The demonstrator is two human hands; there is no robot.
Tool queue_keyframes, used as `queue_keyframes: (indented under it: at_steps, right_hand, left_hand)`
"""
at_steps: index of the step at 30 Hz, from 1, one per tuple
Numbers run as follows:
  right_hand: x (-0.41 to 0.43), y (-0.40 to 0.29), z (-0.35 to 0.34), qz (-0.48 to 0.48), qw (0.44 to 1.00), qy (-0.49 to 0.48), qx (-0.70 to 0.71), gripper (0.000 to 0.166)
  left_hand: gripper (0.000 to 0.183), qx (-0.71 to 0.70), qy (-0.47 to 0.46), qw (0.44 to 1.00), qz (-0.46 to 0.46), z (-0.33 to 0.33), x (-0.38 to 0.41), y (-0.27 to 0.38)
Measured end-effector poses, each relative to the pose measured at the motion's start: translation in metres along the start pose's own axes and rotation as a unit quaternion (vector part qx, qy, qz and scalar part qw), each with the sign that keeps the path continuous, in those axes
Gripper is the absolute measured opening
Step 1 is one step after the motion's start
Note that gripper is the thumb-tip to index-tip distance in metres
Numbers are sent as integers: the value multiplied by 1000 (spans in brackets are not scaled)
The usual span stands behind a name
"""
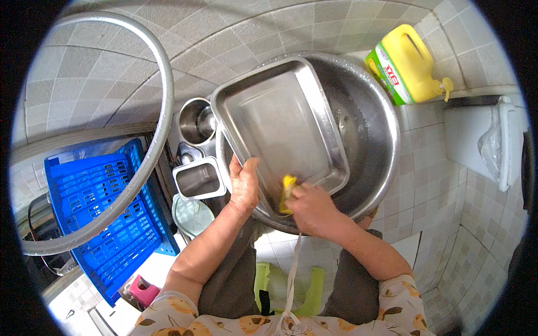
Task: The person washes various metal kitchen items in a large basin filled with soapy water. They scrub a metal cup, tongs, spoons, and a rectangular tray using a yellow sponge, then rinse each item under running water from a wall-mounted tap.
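Note:
A rectangular stainless steel tray (273, 122) rests tilted across the left part of a large round metal basin (370, 155). My left hand (244, 182) grips the tray's left rim, thumb on top. In my right hand (313, 208) is a yellow sponge (288, 193), pressed to the tray's inside near its lower corner. Bare wet metal shows in the right side of the basin. The tray hides the basin's left part.
Left of the basin stand a round steel pot (196, 122), a small rectangular steel container (199, 179) and a pale green bowl (192, 215). A grey hose (166, 84) loops over a blue plastic crate (109, 210). A yellow pump jug (405, 63) stands against the back wall.

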State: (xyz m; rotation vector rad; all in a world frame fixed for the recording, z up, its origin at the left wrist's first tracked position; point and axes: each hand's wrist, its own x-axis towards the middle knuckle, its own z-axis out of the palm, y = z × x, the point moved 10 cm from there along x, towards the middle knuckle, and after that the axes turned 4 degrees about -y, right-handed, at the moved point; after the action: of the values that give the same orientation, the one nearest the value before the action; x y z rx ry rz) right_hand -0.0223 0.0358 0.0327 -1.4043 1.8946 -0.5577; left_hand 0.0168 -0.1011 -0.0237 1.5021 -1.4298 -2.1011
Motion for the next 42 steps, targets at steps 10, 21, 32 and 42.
queue_keyframes:
  at_steps: [10, 21, 32, 42]
  right_hand:
    - [-1, 8, -9, 43, 997, -56, -27, 18]
    - [45, 8, -48, 8, 985, 141, -94, 35]
    - [61, 101, -93, 180, 920, 274, -213, 38]
    - [-3, 85, -160, 153, 899, 403, -79, 42]
  left_hand:
    - [30, -15, 12, 996, -89, 3, -5, -9]
    - [31, -2, -80, 993, -88, 21, -4, -17]
    - [28, 99, -117, 988, 1, 35, -26, -3]
    - [26, 125, -167, 975, 74, 35, -19, -1]
